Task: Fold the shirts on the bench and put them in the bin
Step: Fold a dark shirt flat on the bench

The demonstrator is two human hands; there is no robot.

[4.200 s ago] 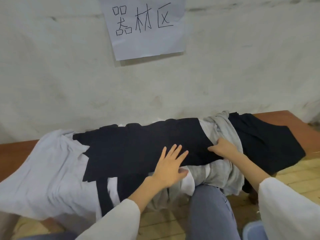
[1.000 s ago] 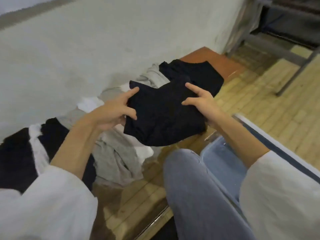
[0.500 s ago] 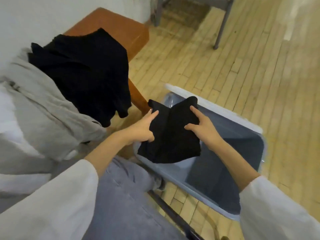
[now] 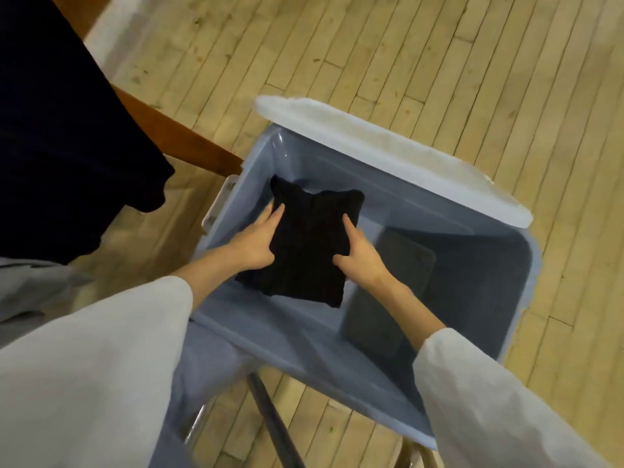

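Note:
A folded black shirt [image 4: 309,246] is inside the blue plastic bin [image 4: 499,319], towards its left end. My left hand [image 4: 256,243] grips the shirt's left edge, thumb on top. My right hand [image 4: 359,253] grips its right edge, index finger stretched along the cloth. A dark grey folded garment [image 4: 395,288] lies on the bin's floor to the right of the black one. Another black shirt [image 4: 67,146] hangs over the end of the brown bench [image 4: 189,146] at the left.
The bin's white lid [image 4: 388,146] leans at its far side. Grey clothing [image 4: 30,288] lies at the left edge. A dark metal bar [image 4: 273,420] runs across the wooden plank floor [image 4: 439,45] below the bin.
Both hands have carried the folded black shirt from the bench, over the bin's rim and down inside it. My view has swung right and down to the bin.

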